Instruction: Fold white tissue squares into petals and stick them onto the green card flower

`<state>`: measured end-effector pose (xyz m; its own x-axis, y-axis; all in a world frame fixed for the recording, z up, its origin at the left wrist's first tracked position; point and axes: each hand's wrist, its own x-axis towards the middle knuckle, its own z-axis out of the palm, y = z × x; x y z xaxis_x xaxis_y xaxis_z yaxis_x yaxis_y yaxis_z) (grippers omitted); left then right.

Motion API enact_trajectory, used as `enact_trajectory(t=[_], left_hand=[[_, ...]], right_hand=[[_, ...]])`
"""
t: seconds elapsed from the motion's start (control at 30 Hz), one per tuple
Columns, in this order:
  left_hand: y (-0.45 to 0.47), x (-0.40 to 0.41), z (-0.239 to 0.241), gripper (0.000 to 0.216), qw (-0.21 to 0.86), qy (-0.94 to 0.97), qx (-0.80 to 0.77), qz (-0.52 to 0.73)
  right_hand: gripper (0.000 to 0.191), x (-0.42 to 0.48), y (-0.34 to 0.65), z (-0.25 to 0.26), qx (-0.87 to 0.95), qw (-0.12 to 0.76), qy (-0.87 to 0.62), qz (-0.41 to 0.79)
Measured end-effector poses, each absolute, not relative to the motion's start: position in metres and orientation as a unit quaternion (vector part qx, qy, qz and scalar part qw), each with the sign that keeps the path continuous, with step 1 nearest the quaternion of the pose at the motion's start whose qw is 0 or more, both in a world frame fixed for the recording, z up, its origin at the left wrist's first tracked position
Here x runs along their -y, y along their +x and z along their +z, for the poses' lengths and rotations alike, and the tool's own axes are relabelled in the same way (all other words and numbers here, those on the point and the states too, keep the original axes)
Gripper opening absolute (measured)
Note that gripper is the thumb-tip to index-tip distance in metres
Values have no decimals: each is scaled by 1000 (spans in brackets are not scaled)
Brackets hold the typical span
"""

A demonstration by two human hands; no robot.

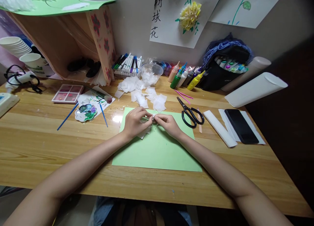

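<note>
Over the upper part of a light green sheet (159,154), my left hand (136,123) and my right hand (169,124) meet fingertip to fingertip. Both are closed in a pinch on a small white piece of paper (153,117), mostly covered by the fingers. Below my left hand, a few white paper squares (144,133) stick out, partly hidden. Just beyond the sheet lies a loose heap of white paper squares (130,84). Black-handled scissors (188,113) rest at the sheet's right edge, with a wooden stick (200,128) beside them.
A clear plastic bowl (152,74) and paint bottles (175,79) stand along the wall. At left are a paint palette (85,113), paintbrushes and a pink divided box (67,93). A folded white paper strip (219,128) and a black phone (241,126) lie at right.
</note>
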<state>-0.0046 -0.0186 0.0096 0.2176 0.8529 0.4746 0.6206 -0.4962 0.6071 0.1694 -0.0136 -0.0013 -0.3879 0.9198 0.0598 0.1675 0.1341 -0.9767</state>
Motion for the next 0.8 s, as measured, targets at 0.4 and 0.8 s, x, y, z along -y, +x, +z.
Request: enact_trajectory(t=[0.4, 0.8], left_hand=[[-4, 18, 8, 11, 141, 771, -485, 388], [-5, 18, 10, 11, 172, 760, -476, 409]], right_hand=[[26, 12, 169, -1, 649, 370, -413, 521], [24, 13, 169, -1, 647, 373, -420, 516]])
